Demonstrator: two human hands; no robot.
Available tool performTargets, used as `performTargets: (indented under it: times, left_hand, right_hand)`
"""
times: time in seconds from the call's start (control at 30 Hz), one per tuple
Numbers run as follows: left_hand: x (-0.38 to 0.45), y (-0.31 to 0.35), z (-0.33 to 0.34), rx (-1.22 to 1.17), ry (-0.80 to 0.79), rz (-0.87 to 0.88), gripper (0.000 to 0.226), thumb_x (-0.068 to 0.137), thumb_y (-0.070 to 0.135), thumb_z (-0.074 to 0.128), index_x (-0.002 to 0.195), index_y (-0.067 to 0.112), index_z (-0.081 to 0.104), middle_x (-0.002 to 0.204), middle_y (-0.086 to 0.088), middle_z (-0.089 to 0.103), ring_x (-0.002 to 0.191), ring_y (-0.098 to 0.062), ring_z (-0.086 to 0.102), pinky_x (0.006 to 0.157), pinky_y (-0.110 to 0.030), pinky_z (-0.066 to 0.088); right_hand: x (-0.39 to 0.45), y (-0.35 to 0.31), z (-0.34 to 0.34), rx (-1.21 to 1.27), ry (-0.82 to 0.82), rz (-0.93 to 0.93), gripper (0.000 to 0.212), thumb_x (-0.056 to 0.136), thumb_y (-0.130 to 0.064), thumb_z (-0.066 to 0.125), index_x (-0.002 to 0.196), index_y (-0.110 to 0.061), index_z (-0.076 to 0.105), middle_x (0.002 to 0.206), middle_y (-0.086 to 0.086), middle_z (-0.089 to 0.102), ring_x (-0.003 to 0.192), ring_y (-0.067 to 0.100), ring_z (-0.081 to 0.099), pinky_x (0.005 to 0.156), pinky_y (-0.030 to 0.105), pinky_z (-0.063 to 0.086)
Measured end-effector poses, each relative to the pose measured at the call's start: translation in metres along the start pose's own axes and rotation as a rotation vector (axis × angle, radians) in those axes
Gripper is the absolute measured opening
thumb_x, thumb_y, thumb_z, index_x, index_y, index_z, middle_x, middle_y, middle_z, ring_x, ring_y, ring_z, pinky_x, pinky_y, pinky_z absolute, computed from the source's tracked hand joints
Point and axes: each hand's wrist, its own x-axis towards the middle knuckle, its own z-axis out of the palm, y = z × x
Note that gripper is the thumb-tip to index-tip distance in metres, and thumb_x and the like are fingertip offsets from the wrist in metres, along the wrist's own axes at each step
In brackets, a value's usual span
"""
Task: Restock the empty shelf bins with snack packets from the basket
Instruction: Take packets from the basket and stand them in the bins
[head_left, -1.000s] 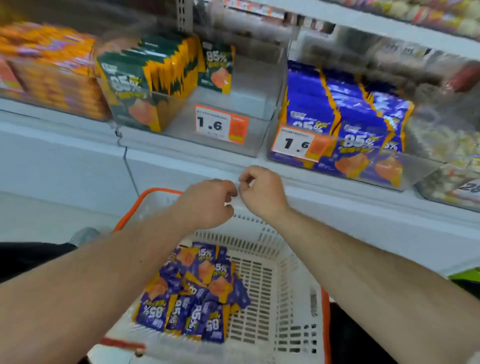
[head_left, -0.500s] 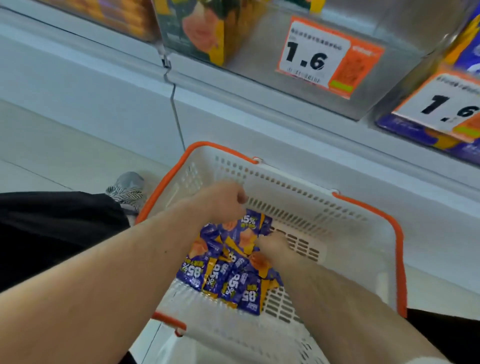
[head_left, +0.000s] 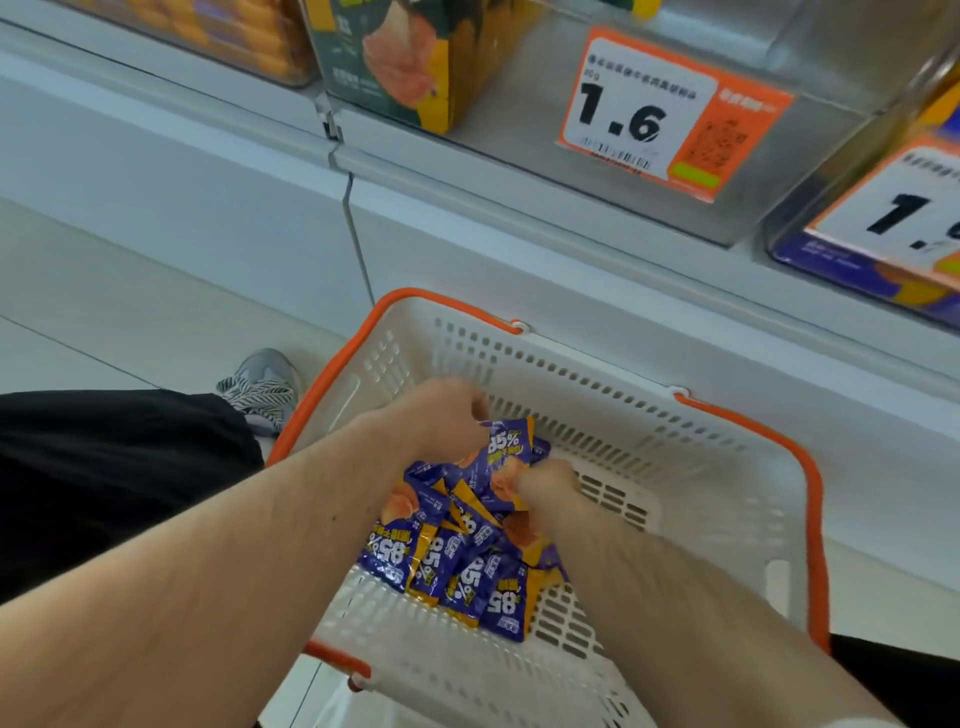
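Note:
A white basket with an orange rim (head_left: 727, 499) stands below the shelf. In it lies a heap of several purple snack packets (head_left: 457, 566) marked 85%. My left hand (head_left: 441, 415) grips the top of one raised purple packet (head_left: 506, 449) at the heap's far end. My right hand (head_left: 545, 486) is down in the heap with curled fingers, pinching packets at their orange part. Above, a clear shelf bin (head_left: 753, 171) with a 1.6 price tag (head_left: 670, 109) stands largely bare beside green packets (head_left: 410, 57).
A bin of purple packets (head_left: 872, 260) sits at the far right of the shelf, orange packets (head_left: 228, 26) at the top left. The white shelf base (head_left: 519, 249) runs behind the basket. My shoe (head_left: 265, 384) and dark trouser leg (head_left: 114, 467) are on the left.
The view dropped from the shelf to the basket. Both hands went from the basket's far rim down into the packet heap, and the left hand has since lifted one packet.

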Motion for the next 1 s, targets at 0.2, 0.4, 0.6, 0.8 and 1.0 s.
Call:
performTargets:
  times: [0.2,0.4,0.6,0.8,1.0]
  left_hand:
    - [-0.012,0.02,0.002,0.052,-0.076,0.057,0.034,0.091,0.028,0.058,0.121,0.011,0.059,0.118,-0.006,0.064,0.106,-0.022,0.06,0.097,-0.037,0.049]
    - [-0.034,0.055,0.001,-0.161,-0.068,0.135,0.039,0.092,0.042,0.062,0.123,0.02,0.051,0.122,-0.001,0.055,0.105,-0.017,0.054,0.091,-0.029,0.045]
    - [-0.062,0.13,-0.002,-0.692,0.073,0.377,0.027,0.087,0.015,0.072,0.108,0.028,0.062,0.099,0.008,0.072,0.089,-0.006,0.068,0.079,-0.027,0.056]
    - [-0.068,0.2,0.001,-0.568,0.276,0.56,0.032,0.062,0.027,0.066,0.095,0.029,0.067,0.087,0.004,0.075,0.084,-0.022,0.07,0.083,-0.049,0.054]
    - [-0.082,0.278,-0.002,-0.368,0.347,0.777,0.039,0.082,0.018,0.074,0.118,0.029,0.061,0.107,0.013,0.069,0.094,-0.007,0.066,0.078,-0.034,0.058]
  right_hand:
    - [-0.047,-0.014,-0.077,-0.326,0.009,-0.253,0.024,0.089,-0.026,0.067,0.072,-0.011,0.06,0.072,0.003,0.057,0.061,0.015,0.048,0.052,0.024,0.035]
    - [-0.12,-0.032,-0.158,-0.194,-0.1,-0.44,0.015,0.093,-0.008,0.061,0.08,-0.016,0.063,0.063,-0.003,0.055,0.048,0.007,0.041,0.047,0.021,0.03]
    - [-0.185,-0.043,-0.223,-0.093,-0.028,-0.544,0.019,0.093,-0.005,0.06,0.08,-0.019,0.06,0.068,0.001,0.057,0.053,0.01,0.044,0.056,0.024,0.039]
    - [-0.239,-0.044,-0.284,-0.236,0.612,-0.835,0.032,0.079,-0.025,0.079,0.107,-0.019,0.063,0.105,0.0,0.065,0.098,0.017,0.06,0.084,0.028,0.045]
    - [-0.288,-0.042,-0.331,-0.539,0.874,-1.002,0.047,0.083,-0.038,0.075,0.122,-0.022,0.055,0.123,-0.002,0.056,0.113,0.016,0.054,0.092,0.039,0.049]
